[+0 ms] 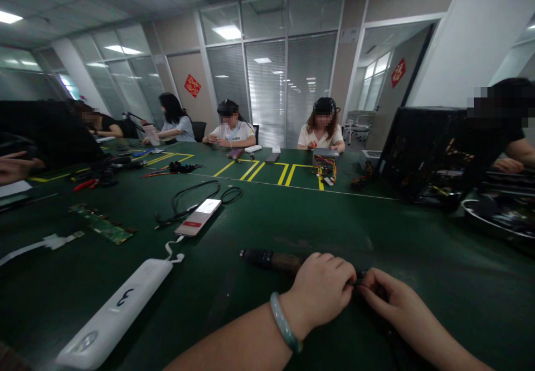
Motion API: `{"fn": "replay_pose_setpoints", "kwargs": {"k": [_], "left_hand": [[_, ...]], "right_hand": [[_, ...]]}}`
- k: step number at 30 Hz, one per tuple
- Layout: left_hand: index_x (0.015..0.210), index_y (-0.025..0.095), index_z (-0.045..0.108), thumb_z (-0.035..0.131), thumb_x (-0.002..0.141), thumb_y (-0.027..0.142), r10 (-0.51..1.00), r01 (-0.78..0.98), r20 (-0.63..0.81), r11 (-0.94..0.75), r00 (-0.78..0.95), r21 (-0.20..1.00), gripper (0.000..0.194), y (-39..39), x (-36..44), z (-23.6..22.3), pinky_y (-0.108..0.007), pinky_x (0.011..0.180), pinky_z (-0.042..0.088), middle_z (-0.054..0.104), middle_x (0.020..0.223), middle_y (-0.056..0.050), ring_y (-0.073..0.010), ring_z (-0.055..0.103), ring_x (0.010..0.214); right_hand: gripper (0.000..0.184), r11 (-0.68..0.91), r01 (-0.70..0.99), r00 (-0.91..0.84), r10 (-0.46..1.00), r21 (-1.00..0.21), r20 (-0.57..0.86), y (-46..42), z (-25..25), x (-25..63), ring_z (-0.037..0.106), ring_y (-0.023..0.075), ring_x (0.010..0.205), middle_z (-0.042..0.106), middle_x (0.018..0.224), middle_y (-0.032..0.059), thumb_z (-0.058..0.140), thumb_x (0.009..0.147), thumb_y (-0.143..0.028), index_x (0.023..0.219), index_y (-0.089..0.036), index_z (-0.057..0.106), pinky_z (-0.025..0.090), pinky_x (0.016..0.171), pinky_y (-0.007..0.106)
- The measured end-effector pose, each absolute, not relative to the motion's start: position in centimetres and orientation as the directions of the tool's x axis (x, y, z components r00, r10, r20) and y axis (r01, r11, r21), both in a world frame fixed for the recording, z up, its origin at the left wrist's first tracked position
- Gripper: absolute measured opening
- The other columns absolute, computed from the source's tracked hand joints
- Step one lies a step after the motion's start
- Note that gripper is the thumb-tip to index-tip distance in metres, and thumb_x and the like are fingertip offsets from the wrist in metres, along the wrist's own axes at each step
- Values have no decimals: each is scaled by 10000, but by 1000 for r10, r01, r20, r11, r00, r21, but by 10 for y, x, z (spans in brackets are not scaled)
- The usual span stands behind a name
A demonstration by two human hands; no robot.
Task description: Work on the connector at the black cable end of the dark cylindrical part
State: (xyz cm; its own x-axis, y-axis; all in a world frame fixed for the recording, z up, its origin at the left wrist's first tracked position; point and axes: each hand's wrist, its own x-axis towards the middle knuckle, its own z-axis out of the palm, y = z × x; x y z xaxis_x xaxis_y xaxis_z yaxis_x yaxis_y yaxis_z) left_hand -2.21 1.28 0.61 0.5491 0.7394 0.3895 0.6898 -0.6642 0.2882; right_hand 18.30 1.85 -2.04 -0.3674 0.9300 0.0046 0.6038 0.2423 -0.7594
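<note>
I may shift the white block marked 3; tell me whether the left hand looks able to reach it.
Probably yes: only green tabletop shows between the left hand and the white block. The hand is busy at the dark tool, though, and would likely have to let go first.

We are in an office room fitted out as an electronics workshop. Glass partitions, window blinds and ceiling light panels give us the office side. The workshop shows on our long green desk, marked with yellow lines: a circuit board, bundled cables and a black case, with several people seated around at handwork.
</note>
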Motion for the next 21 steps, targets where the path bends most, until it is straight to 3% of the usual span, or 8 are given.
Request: {"fn": "replay_pose_setpoints", "kwargs": {"k": [21], "left_hand": [[936, 218, 604, 618, 882, 246, 742, 698, 369, -663, 560, 273, 62, 12, -22, 7, -332, 822, 412, 656, 996, 32, -170, 580, 941]], "right_hand": [[204, 260, 599, -388, 922, -757, 10, 17, -19, 183, 560, 163, 682, 603, 725, -12, 521, 902, -386, 809, -208, 561, 424, 607, 230]]}}
